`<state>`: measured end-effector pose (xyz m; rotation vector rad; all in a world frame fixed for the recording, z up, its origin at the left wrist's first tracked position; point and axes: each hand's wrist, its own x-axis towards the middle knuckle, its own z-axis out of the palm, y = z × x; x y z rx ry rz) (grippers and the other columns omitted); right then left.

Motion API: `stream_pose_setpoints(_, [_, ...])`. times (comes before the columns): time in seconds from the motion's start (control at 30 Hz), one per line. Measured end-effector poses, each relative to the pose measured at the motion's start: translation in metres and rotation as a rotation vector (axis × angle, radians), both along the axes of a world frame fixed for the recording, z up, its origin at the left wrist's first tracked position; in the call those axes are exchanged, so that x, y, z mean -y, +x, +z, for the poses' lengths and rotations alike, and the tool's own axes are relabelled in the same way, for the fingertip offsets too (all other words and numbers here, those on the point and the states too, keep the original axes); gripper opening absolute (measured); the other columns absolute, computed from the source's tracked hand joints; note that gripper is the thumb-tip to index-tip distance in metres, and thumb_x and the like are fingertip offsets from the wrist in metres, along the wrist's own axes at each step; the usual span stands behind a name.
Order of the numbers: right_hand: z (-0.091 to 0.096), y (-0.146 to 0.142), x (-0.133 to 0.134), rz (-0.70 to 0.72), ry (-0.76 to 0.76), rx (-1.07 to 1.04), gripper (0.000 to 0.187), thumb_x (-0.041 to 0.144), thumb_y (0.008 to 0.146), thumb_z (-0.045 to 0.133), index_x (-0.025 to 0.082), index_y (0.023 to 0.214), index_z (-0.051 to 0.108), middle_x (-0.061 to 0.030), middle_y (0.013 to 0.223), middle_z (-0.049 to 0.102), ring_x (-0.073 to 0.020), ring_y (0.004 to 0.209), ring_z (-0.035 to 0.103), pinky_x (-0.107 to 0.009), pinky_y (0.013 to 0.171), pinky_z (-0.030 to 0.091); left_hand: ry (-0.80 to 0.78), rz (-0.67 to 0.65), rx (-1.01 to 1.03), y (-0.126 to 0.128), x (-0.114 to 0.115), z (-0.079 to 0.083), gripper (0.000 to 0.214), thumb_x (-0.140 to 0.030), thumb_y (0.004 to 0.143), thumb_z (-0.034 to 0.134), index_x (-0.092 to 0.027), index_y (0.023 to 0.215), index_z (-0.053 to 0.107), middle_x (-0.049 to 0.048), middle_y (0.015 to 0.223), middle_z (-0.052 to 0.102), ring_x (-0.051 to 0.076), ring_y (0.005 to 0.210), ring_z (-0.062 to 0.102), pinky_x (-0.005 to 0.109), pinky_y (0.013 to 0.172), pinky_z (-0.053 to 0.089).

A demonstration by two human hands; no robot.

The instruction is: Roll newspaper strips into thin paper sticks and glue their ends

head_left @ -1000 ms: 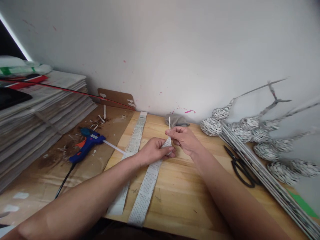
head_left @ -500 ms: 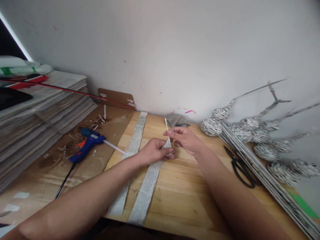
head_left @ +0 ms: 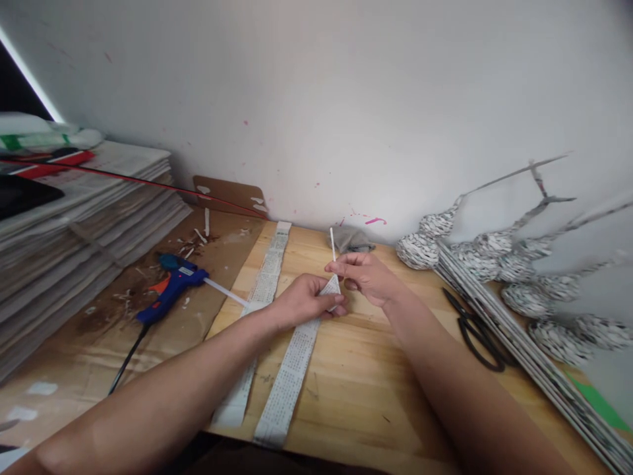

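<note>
Newspaper strip (head_left: pixel 291 369) has its far end pinched between the thumb and fingers of the left hand (head_left: pixel 301 300). The rest runs toward the near edge of the wooden table (head_left: pixel 356 396). Touching that far end, the right hand (head_left: pixel 366 274) is closed on a thin white stick (head_left: pixel 332 243), which stands nearly upright. A second strip (head_left: pixel 267 277) lies just to the left. Farther left is a blue glue gun (head_left: pixel 171 290), and black scissors (head_left: pixel 475 333) lie to the right.

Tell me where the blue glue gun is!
Head view, left side: the blue plastic glue gun lies on the brown cardboard, beside a printed paper strip.
</note>
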<state>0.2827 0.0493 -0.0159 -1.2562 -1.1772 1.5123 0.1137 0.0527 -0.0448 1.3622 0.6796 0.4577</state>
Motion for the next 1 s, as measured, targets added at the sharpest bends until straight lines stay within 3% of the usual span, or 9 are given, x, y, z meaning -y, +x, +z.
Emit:
stream_pose_setpoints(0.13, [0.000, -0.003, 0.000, -0.151, 0.022, -0.054, 0.037, 0.040, 0.057, 0.084, 0.015, 0.060, 0.057, 0.0048, 0.055, 0.046, -0.0051, 0.049, 0.035, -0.022, 0.043, 0.017, 0.019, -0.002, -0.018, 0.000, 0.000, 0.002, 0.031, -0.042, 0.077, 0.067, -0.012, 0.082, 0.070, 0.0114, 0.088, 0.074, 0.020, 0.081, 0.068, 0.032, 0.076, 0.054])
stream_pose_setpoints(0.3, [0.005, 0.002, 0.001, 0.052, -0.007, 0.006, 0.035, 0.045, 0.064, 0.079, 0.014, 0.079, 0.070, -0.0030, 0.074, 0.061, -0.0075, 0.057, 0.045, -0.022, 0.044, 0.024, 0.009, 0.002, -0.032, 0.000, 0.000, 0.003, 0.031, -0.043, 0.074, 0.068, -0.012, 0.079, 0.069, 0.0107, 0.085, 0.074, 0.020, 0.079, 0.069, 0.031, 0.073, 0.054])
stream_pose_setpoints(0.53, [0.001, -0.003, 0.000, -0.081, 0.001, -0.002, 0.035, 0.040, 0.058, 0.083, 0.015, 0.061, 0.059, 0.0041, 0.057, 0.048, -0.0047, 0.048, 0.034, -0.023, 0.042, 0.017, 0.020, -0.002, -0.002, 0.001, 0.000, 0.002, 0.035, -0.046, 0.077, 0.067, -0.011, 0.083, 0.069, 0.0122, 0.090, 0.073, 0.020, 0.081, 0.068, 0.031, 0.075, 0.053])
stream_pose_setpoints(0.73, [0.001, -0.002, 0.001, -0.095, -0.001, 0.009, 0.035, 0.040, 0.056, 0.084, 0.015, 0.063, 0.061, 0.0033, 0.059, 0.051, -0.0063, 0.052, 0.040, -0.022, 0.045, 0.023, -0.021, 0.007, 0.016, 0.000, 0.000, 0.000, 0.038, -0.049, 0.078, 0.064, -0.012, 0.086, 0.069, 0.0114, 0.089, 0.073, 0.021, 0.086, 0.067, 0.032, 0.077, 0.053])
stream_pose_setpoints(1.0, [0.010, 0.003, 0.002, -0.034, 0.079, 0.012, 0.037, 0.046, 0.068, 0.075, 0.017, 0.090, 0.075, -0.0023, 0.071, 0.056, -0.0087, 0.060, 0.041, -0.023, 0.044, 0.019, 0.019, -0.045, -0.038, -0.001, 0.001, 0.003, 0.037, -0.048, 0.080, 0.061, -0.012, 0.083, 0.070, 0.0119, 0.088, 0.073, 0.022, 0.087, 0.067, 0.031, 0.075, 0.053])
